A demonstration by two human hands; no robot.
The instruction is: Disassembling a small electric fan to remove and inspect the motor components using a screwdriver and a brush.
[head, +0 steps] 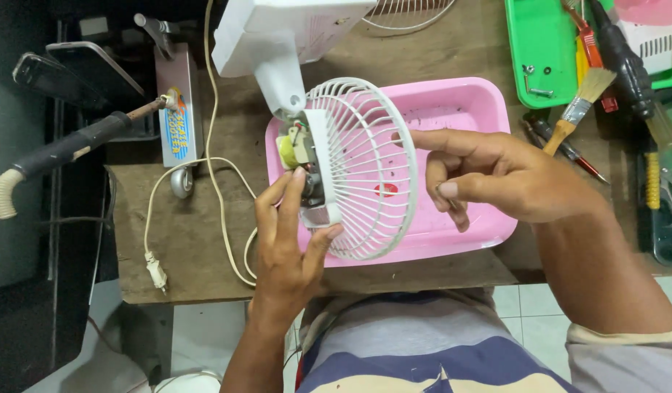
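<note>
While the small white fan (328,145) is tipped on its side over the pink tray (452,109), pretty much everything hangs on how the two hands sit around it. The left hand (288,240) comes up from below and is clamped on the motor housing (310,171) at the back of the rear grille (365,167), thumb on one side, fingers wrapped round the other, so that's the hand actually carrying the thing. The fan's shaft axis runs roughly left to right across the view, with the open front of the grille facing the right hand (510,182). That hand sits just beside the grille rim, index finger (438,138) stretched out straight along the wires, touching or very nearly touching the top edge, while the other fingers are curled in together. Can't tell if they're pinching something small, it's too hidden. The right forearm comes in from the lower right, wrist fairly level. The fan's white base (285,33) sticks up and away toward the top of the bench, with its cord (219,175) looping down the left side to a plug (156,271). Off to the right there's a green tray (543,58) with a few screws, a paintbrush (579,105) and some screwdrivers.
</note>
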